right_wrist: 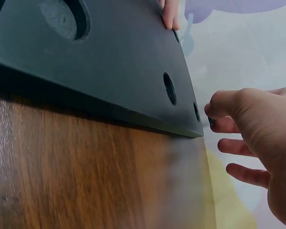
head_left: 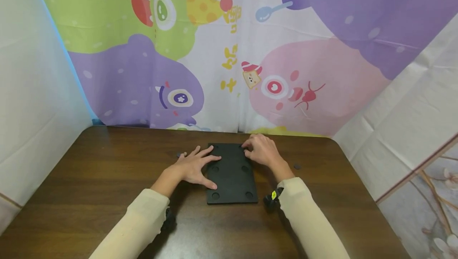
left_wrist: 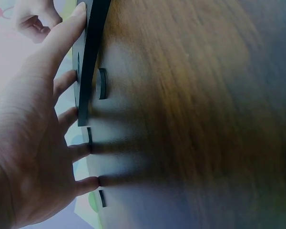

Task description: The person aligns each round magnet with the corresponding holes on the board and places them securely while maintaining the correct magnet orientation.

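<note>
A flat black rectangular board (head_left: 230,179) with several round recesses lies on the table. My left hand (head_left: 195,167) has its fingers spread, with the thumb and some fingertips touching the board's left side. In the left wrist view, the thumb of the left hand (left_wrist: 28,119) presses on the board (left_wrist: 91,57). At the board's far right corner is my right hand (head_left: 262,150). The right wrist view shows the right hand (right_wrist: 257,124) pinching a small dark disc (right_wrist: 211,122) between thumb and index finger, just off the board (right_wrist: 119,62) near a corner recess.
Another dark disc (head_left: 297,166) lies on the wooden table (head_left: 107,195) to the right. Left of the board, the left wrist view shows a disc (left_wrist: 102,83) and others near the fingertips. A printed cartoon curtain (head_left: 222,104) hangs behind the table's far edge.
</note>
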Motion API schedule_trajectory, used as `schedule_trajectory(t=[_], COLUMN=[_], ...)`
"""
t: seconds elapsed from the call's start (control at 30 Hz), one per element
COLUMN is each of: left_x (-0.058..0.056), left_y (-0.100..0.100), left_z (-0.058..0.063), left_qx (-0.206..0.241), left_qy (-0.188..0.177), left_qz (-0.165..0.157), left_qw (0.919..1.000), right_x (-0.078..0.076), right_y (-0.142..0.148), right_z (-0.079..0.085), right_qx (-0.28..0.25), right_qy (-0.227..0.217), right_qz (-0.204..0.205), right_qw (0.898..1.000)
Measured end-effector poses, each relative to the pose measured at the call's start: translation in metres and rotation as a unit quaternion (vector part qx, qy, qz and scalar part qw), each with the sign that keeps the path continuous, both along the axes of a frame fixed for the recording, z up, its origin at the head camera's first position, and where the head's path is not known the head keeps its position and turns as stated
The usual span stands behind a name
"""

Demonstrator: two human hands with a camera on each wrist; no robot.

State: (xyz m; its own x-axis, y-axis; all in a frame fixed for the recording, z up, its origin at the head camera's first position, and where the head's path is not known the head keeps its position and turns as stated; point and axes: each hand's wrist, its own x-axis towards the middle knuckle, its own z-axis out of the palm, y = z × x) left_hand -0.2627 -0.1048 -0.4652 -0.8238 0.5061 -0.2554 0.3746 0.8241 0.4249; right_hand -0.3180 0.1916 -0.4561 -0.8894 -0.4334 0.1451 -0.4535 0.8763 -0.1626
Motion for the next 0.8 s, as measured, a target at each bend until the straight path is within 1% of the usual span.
schedule_trajectory(t=[0.37,0.8], left_x=[-0.001,0.0], left_y=[0.0,0.0], left_z=[-0.002,-0.001], left_qx=[0.001,-0.005], left_qy=[-0.003,-0.001], left_qz=[0.0,0.0], left_qw=[1.0,1.0], right_x=[-0.002,-0.006], right_y=[-0.008,-0.013], right_z=[-0.005,-0.01], right_qx=[-0.023,-0.03], right_qy=[-0.004,-0.003], right_qz=[-0.021,-0.03], right_qw=[1.0,0.999])
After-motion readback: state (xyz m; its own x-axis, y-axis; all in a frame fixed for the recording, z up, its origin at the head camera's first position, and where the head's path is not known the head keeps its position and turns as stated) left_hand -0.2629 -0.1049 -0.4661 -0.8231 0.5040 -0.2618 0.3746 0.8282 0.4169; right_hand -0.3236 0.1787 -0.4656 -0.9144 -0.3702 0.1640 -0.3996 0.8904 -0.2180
